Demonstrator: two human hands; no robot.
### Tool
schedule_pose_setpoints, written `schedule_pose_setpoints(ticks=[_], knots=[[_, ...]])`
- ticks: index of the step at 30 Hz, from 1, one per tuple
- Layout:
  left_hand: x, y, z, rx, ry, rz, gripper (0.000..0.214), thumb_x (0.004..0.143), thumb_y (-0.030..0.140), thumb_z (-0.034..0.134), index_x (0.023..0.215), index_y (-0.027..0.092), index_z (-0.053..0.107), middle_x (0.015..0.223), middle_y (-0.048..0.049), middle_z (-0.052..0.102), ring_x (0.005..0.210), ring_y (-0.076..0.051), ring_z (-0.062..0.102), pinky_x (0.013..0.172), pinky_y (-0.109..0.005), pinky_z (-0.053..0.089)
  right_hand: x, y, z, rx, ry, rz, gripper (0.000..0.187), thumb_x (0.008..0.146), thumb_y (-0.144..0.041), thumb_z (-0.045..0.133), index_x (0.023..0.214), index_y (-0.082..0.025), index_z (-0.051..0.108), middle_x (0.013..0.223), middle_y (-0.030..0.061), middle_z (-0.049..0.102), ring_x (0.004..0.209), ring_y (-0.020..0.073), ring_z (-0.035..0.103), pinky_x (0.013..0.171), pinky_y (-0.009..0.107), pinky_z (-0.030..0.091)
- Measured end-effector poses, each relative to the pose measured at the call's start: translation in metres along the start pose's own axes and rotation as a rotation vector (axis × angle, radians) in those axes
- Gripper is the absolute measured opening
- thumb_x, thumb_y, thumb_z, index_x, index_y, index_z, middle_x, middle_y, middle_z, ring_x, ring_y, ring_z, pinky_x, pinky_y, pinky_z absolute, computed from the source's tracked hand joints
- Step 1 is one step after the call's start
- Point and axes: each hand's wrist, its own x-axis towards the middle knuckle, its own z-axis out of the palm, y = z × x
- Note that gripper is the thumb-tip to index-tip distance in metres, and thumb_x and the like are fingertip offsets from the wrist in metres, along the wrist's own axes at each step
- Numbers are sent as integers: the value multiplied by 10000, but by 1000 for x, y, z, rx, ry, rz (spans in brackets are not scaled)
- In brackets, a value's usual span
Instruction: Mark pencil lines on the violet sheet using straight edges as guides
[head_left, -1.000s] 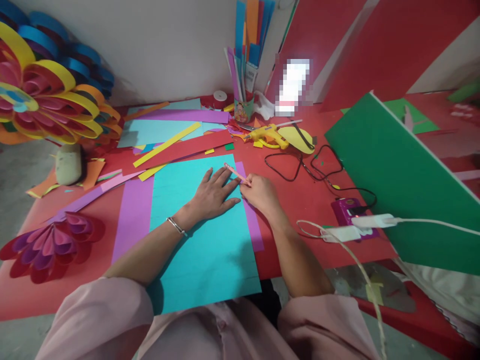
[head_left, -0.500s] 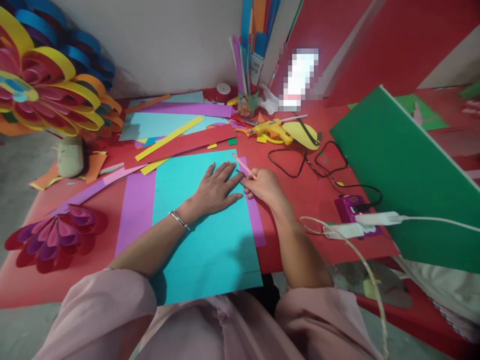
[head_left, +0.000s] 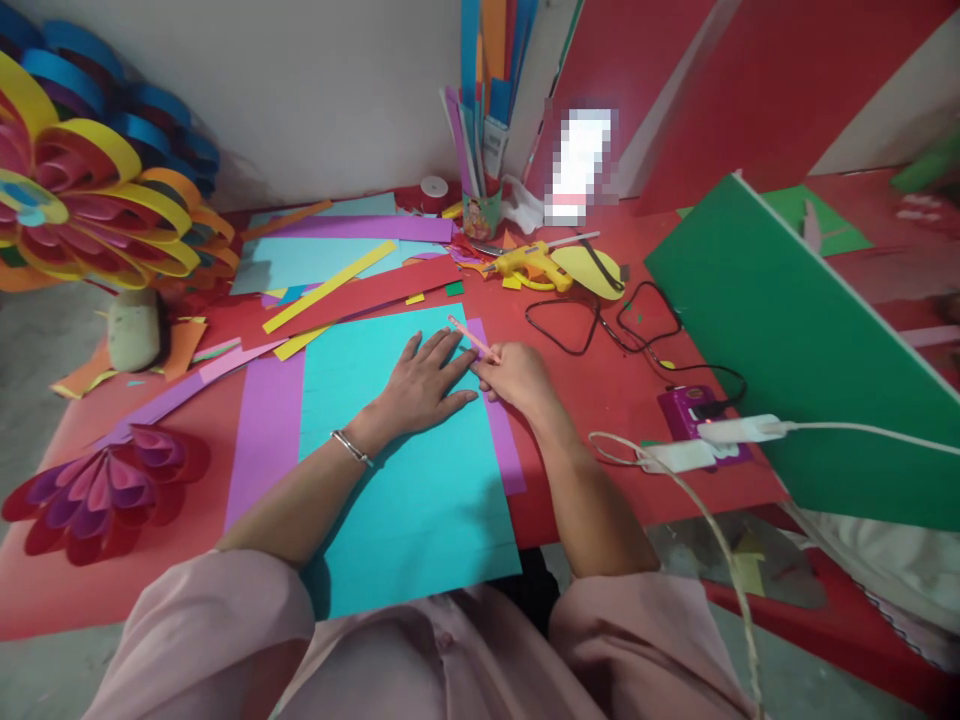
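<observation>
A large turquoise sheet of paper (head_left: 405,480) lies on the red table (head_left: 600,390), over a purple sheet (head_left: 264,440). My left hand (head_left: 420,385) rests flat on the turquoise sheet with fingers spread, a bracelet at the wrist. My right hand (head_left: 516,375) is closed around a pink pencil (head_left: 471,338) at the sheet's right edge. The pencil's tip touches the paper just beside my left fingertips.
A yellow glue gun (head_left: 529,265) and black cable (head_left: 637,325) lie behind my hands. A cup of paper strips (head_left: 481,212) stands at the back. A green board (head_left: 795,350) leans at right. Paper flowers (head_left: 97,490) and a big rosette (head_left: 82,200) sit at left, loose strips between.
Both hands stay in almost the same place on the sheet. The view has shifted slightly; the pencil remains at the sheet's right edge.
</observation>
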Motion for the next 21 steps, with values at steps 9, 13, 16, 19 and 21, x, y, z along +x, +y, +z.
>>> schedule_pose_setpoints(ticks=[9, 13, 16, 19, 21], knots=[[1, 1, -2, 27, -8, 4, 705, 1070, 697, 338, 1615, 270, 471, 1731, -144, 347, 1610, -361, 301, 1302, -605, 171, -3, 3, 2, 49, 37, -5, 198, 962, -307, 657, 798, -213, 718, 657, -12, 757, 505, 119, 684, 503, 208, 445], [0, 0, -1, 15, -5, 5, 670, 1070, 678, 384, 1629, 314, 446, 1740, -106, 340, 1619, -347, 289, 1309, -605, 162, 1, 14, 6, 379, 60, -27, 201, 955, -166, 589, 792, -181, 707, 678, 11, 764, 555, 129, 728, 564, 196, 541], [1, 1, -3, 3, -6, 3, 663, 1066, 669, 414, 1631, 322, 442, 1739, -98, 345, 1621, -344, 288, 1315, -604, 158, 4, 19, 8, 567, 107, -31, 177, 945, -136, 591, 831, -167, 724, 720, 30, 784, 644, 157, 779, 647, 216, 604], [2, 1, -4, 15, -24, -2, 680, 1059, 684, 418, 1623, 305, 457, 1735, -113, 350, 1615, -356, 298, 1303, -622, 182, 5, 21, 10, 648, 119, -24, 156, 929, -119, 605, 856, -164, 736, 742, 38, 796, 656, 170, 790, 673, 237, 631], [3, 1, -4, 29, -40, -4, 699, 1056, 701, 404, 1620, 291, 461, 1732, -126, 352, 1610, -368, 305, 1288, -640, 206, 5, 22, 11, 675, 135, -33, 161, 920, -109, 607, 840, -166, 734, 729, 38, 791, 665, 180, 795, 693, 255, 646]])
